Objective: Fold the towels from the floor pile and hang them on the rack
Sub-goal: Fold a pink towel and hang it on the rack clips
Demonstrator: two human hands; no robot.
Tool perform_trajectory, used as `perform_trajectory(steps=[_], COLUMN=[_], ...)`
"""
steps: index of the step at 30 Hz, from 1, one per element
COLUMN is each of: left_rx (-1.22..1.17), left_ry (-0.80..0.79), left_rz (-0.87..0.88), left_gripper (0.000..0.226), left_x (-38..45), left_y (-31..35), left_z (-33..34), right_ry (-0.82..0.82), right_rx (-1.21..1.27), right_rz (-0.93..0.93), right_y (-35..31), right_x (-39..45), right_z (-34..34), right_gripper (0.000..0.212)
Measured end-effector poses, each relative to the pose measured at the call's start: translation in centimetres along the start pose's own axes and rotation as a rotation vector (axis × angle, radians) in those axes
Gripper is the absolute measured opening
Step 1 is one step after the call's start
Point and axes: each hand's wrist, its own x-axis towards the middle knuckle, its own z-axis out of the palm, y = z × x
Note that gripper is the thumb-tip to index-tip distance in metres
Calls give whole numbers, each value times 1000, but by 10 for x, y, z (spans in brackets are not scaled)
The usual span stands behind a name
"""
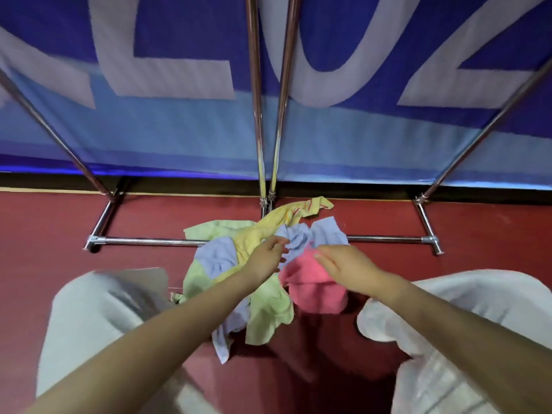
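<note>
In the middle of the frame, the left hand [266, 256] and right hand [343, 262] both pinch the blue towel [310, 236] on the floor pile [268, 306].

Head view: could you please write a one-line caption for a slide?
Left hand and right hand reach into the towel pile on the red floor before the rack.

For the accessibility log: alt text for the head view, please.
Both hands, left hand and right hand, reach into a pile of towels on the red floor, by the base of a chrome rack before a blue banner.
</note>
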Motion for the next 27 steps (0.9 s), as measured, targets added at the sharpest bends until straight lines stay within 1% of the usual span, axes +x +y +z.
perform_trajectory(steps=[1, 4, 6, 7, 8, 10, 11, 12, 13, 14, 15, 16, 18, 20, 22, 24, 27], left_rx=[4, -3, -8, -24, -45, -126, -161, -177, -189, -191, -191, -183, -117, -91, -171, -217, -174], left_ry=[-7, -28, -39, -42, -40, -28, -27, -31, -27, -12, -1, -8, -42, -65, -86, -93, -101], left_rz=[44, 188, 240, 232, 209, 159, 146, 134, 119, 100, 83, 84, 131, 182, 174, 140, 127], left_gripper=[26, 30, 35, 36, 38, 41, 35, 29, 25, 27, 34, 38, 31, 34, 33, 34, 31], left_x=[-8, -37, -52, -58, -65, -76, -80, -85, -89, -92, -92, -96, -106, -111, -114, -112, -107], left_y=[7, 20, 15, 8, 5, 4, 5, 10, 13, 14, 11, 9, 8, 7, 6, 2, -5], left_z=[-1, -3, -3, -2, 0, 7, 12, 16, 19, 21, 23, 24, 25, 27, 28, 29, 28], right_ry=[25, 228, 327, 351, 370, 421, 451, 473, 474, 443, 387, 326, 228, 184, 174, 216, 310], right_rx=[-40, -83, -10, 96, 251, 608, 752, 848, 888, 878, 812, 702, 485, 348, 284, 297, 318], right_rz=[-70, -316, -382, -361, -309, -137, -45, 44, 112, 152, 158, 127, 29, -36, -44, -35, -54], right_y=[-10, -32, -38, -41, -45, -54, -59, -61, -61, -60, -60, -61, -65, -69, -73, -74, -73], right_x=[-8, -27, -33, -37, -41, -52, -56, -58, -59, -59, -60, -61, -64, -67, -68, -67, -63], right_z=[-11, -35, -41, -41, -41, -38, -36, -32, -29, -25, -23, -21, -17, -13, -13, -14, -16], right_gripper=[32, 43, 43, 42, 40, 29, 24, 26, 29, 28, 25, 23, 22, 23, 23, 21, 18])
